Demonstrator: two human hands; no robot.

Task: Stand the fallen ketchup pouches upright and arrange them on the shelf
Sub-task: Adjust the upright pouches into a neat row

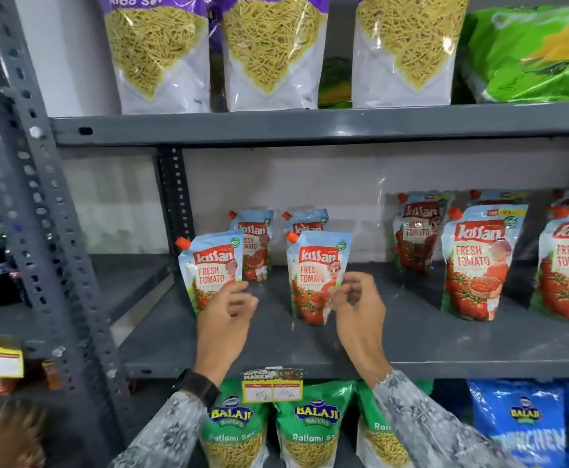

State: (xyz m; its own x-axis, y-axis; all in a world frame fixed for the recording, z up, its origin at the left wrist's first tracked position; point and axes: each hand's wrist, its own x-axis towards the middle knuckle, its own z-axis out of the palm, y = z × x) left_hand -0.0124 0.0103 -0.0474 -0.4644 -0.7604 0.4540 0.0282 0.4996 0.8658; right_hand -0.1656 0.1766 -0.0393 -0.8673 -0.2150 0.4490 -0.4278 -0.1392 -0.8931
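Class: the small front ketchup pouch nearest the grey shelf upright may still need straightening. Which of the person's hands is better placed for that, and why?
Probably the left hand. Its fingers already sit at the small red-and-blue Kissan ketchup pouch, while the right hand is beside the neighbouring front pouch.

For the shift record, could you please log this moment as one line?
left hand: open, at front-left ketchup pouch | right hand: open, at front-middle pouch | visible pouches upright | shelf
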